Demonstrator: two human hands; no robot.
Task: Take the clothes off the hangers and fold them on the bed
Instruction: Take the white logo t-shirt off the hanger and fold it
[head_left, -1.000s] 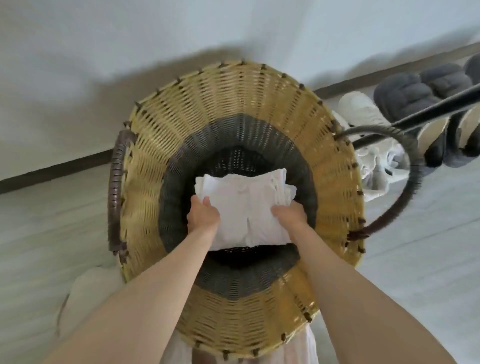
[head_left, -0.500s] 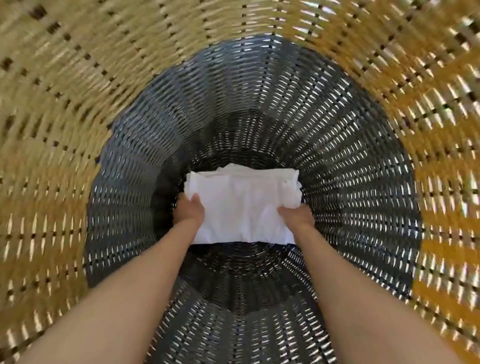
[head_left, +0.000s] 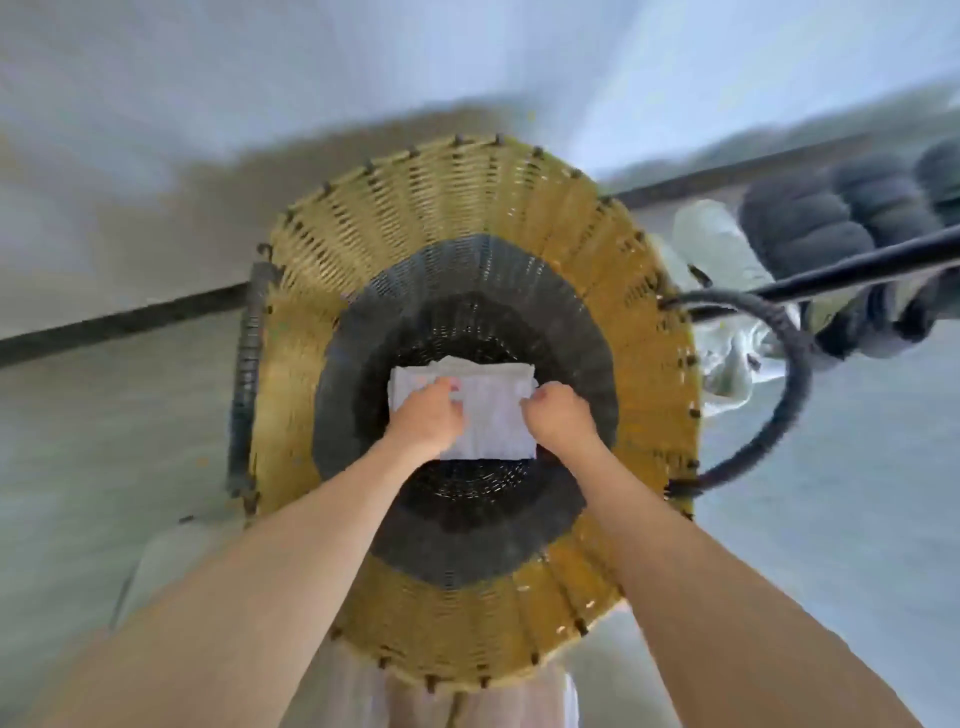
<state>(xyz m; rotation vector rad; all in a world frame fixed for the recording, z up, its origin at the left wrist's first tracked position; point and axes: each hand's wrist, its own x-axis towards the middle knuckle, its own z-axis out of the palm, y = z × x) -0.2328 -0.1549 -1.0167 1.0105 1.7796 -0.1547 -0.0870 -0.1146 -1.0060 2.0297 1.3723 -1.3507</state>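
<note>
- Fingers of your left hand (head_left: 427, 419) lie curled over the left part of the folded white cloth (head_left: 491, 410); whether they grip it or only press it down you cannot tell through the blur.
- Your right hand (head_left: 558, 420) has its fingers curled at the cloth's right edge, apparently pinching it.
- That cloth sits deep in the basket (head_left: 457, 634), on or just above its dark bottom, near the middle.
- Step in hand, as it looks: you are laying a folded garment into the basket, so the folding of this piece seems done.
- Next move: let go evenly with both hands so the folds stay flat, then draw your arms straight up past the rim without catching the weave.
- Surface: the basket stands on a pale floor (head_left: 104, 441), close to a light wall with a dark skirting strip (head_left: 119, 325).
- By the basket's right handle (head_left: 789, 364) a black bar (head_left: 857, 267) crosses; grey padded slippers (head_left: 810, 228) and pale shoes (head_left: 722, 244) lie beyond it.
</note>
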